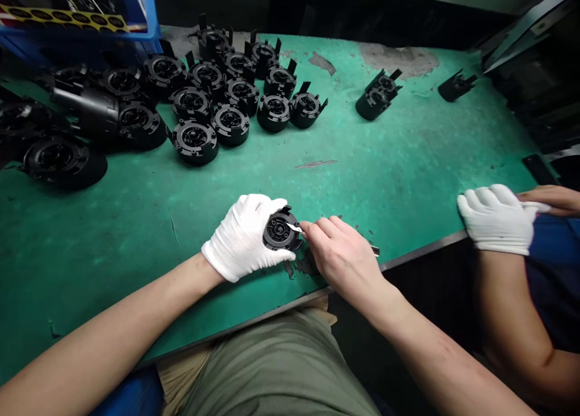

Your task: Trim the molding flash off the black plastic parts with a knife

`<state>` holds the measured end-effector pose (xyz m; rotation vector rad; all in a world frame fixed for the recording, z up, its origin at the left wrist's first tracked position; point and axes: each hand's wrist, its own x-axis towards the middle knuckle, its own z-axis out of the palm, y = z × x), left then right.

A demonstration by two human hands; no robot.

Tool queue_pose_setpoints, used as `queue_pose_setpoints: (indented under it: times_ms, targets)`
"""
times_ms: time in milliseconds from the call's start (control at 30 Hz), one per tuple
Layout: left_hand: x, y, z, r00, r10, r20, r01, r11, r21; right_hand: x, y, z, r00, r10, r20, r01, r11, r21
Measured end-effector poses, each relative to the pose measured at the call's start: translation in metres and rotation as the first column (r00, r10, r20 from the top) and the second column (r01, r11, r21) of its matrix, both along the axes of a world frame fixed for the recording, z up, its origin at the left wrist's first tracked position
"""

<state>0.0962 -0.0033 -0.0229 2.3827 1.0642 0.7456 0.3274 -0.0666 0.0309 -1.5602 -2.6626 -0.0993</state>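
My left hand [247, 238], in a white glove, grips a round black plastic part [281, 230] near the table's front edge. The part's ribbed round face is turned up towards me. My bare right hand [342, 253] is closed around a small knife [293, 227]. Its pale pointed blade lies over the right side of the part's face. The knife's other end shows just beyond my right hand's far side. Dark scraps and worn patches lie on the green table below the part.
Several similar black parts [194, 139] stand in a group at the back left, by a blue bin [154, 41]. Two more spots at the back right hold black parts [376, 96]. Another person's gloved hand [498, 220] rests at the right table edge.
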Motion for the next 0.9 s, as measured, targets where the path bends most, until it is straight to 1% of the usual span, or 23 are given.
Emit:
queue_pose_setpoints:
  times_ms: [67, 167, 267, 333, 467, 633, 800, 900]
  targets:
    - [-0.002, 0.001, 0.001, 1.000, -0.017, 0.020, 0.018, 0.999, -0.036, 0.006, -0.001, -0.001, 0.992, -0.007, -0.129, 0.007, 1.000, 0.001]
    - [-0.006, 0.001, 0.001, 0.994, -0.051, 0.098, 0.061, 0.994, -0.093, 0.020, 0.001, 0.000, 0.942, -0.070, -0.329, 0.060, 0.997, -0.041]
    - [-0.010, 0.000, 0.000, 0.984, -0.074, 0.160, 0.096, 0.986, -0.135, 0.032, 0.005, 0.002, 0.917, -0.107, -0.384, 0.071, 0.992, -0.105]
    - [-0.011, 0.000, -0.001, 0.980, -0.098, 0.171, 0.124, 0.982, -0.143, 0.036, 0.007, 0.003, 0.925, -0.097, -0.368, 0.041, 0.987, -0.158]
    - [-0.012, 0.000, -0.003, 0.972, -0.145, 0.185, 0.167, 0.980, -0.107, 0.036, 0.012, 0.004, 0.965, -0.043, -0.258, -0.017, 0.974, -0.227]
    - [-0.012, 0.000, -0.002, 0.967, -0.172, 0.191, 0.188, 0.979, -0.072, 0.036, 0.023, 0.008, 0.987, 0.025, -0.159, -0.076, 0.944, -0.322]
    - [-0.011, 0.000, 0.001, 0.971, -0.153, 0.181, 0.170, 0.982, -0.080, 0.037, 0.035, 0.010, 0.993, 0.083, -0.087, -0.108, 0.935, -0.337]
    - [-0.010, -0.001, 0.004, 0.971, -0.149, 0.184, 0.166, 0.983, -0.082, 0.039, 0.042, 0.011, 0.988, 0.145, -0.055, -0.155, 0.925, -0.348]
